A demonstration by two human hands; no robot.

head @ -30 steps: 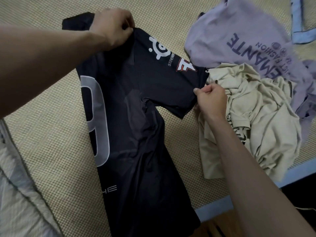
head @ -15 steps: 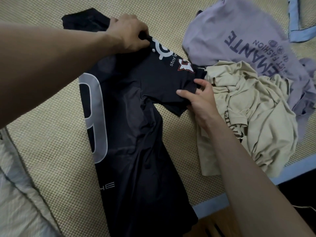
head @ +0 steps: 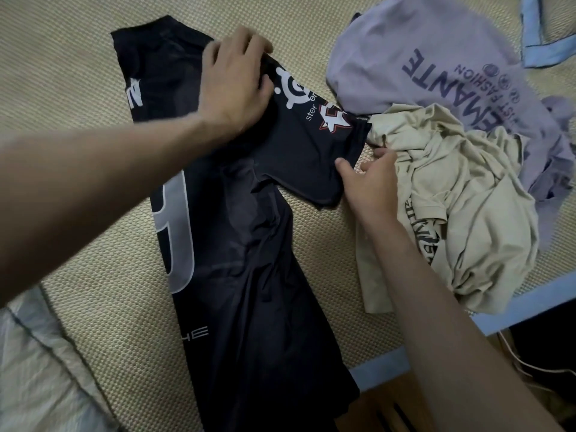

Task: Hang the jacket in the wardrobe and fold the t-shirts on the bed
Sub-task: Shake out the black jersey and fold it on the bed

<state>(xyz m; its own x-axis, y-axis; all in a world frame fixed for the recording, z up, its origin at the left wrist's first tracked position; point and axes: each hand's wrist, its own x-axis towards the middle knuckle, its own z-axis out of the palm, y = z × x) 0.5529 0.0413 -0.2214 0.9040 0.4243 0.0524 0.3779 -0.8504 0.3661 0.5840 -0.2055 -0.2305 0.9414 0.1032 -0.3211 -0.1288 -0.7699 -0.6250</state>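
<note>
A: Where does the black t-shirt [head: 249, 260] lie?
B: Flat on the woven mat [head: 78, 157] that covers the bed, its body running down toward the mat's blue edge [head: 383, 366] and one sleeve spread out to the right.
A: And the left hand [head: 233, 85]?
B: It rests palm down on the shoulder of the black shirt, just beside a white logo; the fingers lie fairly straight and close together, pressing the cloth and holding nothing.
A: The right hand [head: 371, 182]?
B: It sits at the hem of that right sleeve, thumb on the black cloth and fingers loosely bent beside it. Whether it pinches the hem cannot be told.
A: What crowds the sleeve?
B: A crumpled beige t-shirt [head: 461, 213] lies right against the sleeve's end, partly under the right hand and forearm. Behind it a purple t-shirt [head: 420, 51] with dark lettering is spread out, and the beige one overlaps its near edge.
A: Anything else?
B: A pale quilt [head: 34, 369] at the lower left corner, and a thin white cable [head: 530, 366] on the dark floor past the mat's edge
</note>
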